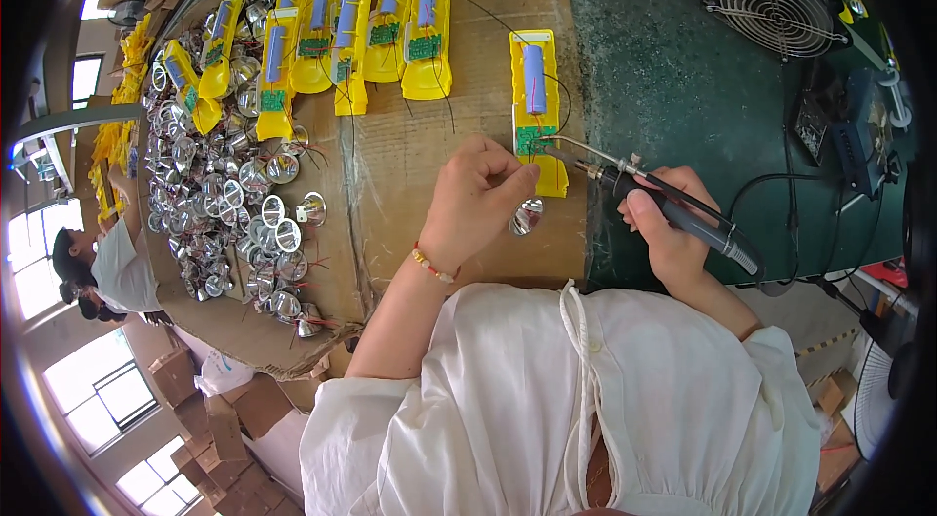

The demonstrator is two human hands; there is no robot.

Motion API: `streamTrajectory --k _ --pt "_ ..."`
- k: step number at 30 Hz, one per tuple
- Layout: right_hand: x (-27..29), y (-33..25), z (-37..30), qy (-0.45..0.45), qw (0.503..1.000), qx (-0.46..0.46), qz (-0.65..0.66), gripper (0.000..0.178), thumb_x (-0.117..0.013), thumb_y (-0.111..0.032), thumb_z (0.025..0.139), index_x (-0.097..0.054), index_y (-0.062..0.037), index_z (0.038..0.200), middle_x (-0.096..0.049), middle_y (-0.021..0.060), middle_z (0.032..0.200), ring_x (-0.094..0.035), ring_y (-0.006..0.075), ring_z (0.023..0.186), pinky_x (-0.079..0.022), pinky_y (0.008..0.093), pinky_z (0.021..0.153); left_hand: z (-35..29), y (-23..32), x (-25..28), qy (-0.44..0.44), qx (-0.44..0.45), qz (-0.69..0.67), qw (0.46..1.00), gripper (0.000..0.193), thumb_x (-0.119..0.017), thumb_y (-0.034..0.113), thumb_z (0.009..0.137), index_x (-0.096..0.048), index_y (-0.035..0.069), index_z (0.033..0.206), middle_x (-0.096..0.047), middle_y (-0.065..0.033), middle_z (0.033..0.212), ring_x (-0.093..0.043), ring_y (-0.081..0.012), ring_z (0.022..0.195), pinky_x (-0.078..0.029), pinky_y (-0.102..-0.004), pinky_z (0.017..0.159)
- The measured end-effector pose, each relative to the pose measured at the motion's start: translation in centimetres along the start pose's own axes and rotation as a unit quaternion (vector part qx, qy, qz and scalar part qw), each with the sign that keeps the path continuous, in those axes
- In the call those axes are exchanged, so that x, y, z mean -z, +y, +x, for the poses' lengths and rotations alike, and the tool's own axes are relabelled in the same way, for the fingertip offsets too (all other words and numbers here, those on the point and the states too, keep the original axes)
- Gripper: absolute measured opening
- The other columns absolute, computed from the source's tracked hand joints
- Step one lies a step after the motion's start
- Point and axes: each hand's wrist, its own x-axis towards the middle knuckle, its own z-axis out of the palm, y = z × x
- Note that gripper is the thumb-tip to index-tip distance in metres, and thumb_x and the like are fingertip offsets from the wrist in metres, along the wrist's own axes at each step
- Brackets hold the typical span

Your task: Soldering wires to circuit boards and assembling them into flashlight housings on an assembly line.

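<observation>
Cardboard sheeting [390, 165] covers the left of the bench, with a green mat [664, 77] to its right. A heap of shiny metal reflector cups [210, 204] with thin wires crowds the far left. Beyond the hands, a row of open yellow plastic housings [342, 38] lies side by side, each showing a blue cylindrical cell and a small green circuit board. A black wire-grilled fan [771, 3] stands at the mat's far corner.

One yellow housing [539, 106] lies apart at the cardboard's right edge, just ahead of the person. The left hand [473, 199] has its fingers pinched together at the housing's green board. The right hand [669, 233] is closed around the dark handle of a soldering iron [664, 204], whose slim metal tip touches that board. A single reflector cup [527, 215] sits just beside the left hand, below the housing. Black cables trail across the mat.
</observation>
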Motion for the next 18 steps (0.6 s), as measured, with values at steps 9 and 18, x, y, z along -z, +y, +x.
streamTrajectory --k 9,18 --pt "-0.16 -0.02 0.54 -0.016 1.0 -0.019 0.007 0.015 -0.061 -0.009 0.082 -0.052 0.0015 0.089 -0.059 0.01 0.069 -0.057 0.0118 0.059 -0.046 0.0222 0.051 0.32 -0.34 -0.27 0.005 -0.001 -0.005 1.0 0.018 -0.066 0.016 0.076 -0.064 -0.001 0.071 -0.05 -0.0066 0.075 -0.049 -0.0144 0.062 -0.041 -0.0273 0.056" --pt "-0.28 0.03 0.01 0.023 0.992 -0.061 0.106 0.015 -0.062 -0.007 0.082 -0.053 0.0025 0.09 -0.061 0.0111 0.074 -0.058 0.0112 0.062 -0.048 0.0222 0.055 0.36 -0.93 -0.17 0.002 0.009 -0.015 1.0 0.019 -0.066 0.017 0.076 -0.063 -0.001 0.069 -0.05 -0.0061 0.073 -0.049 -0.0143 0.062 -0.04 -0.0279 0.055"
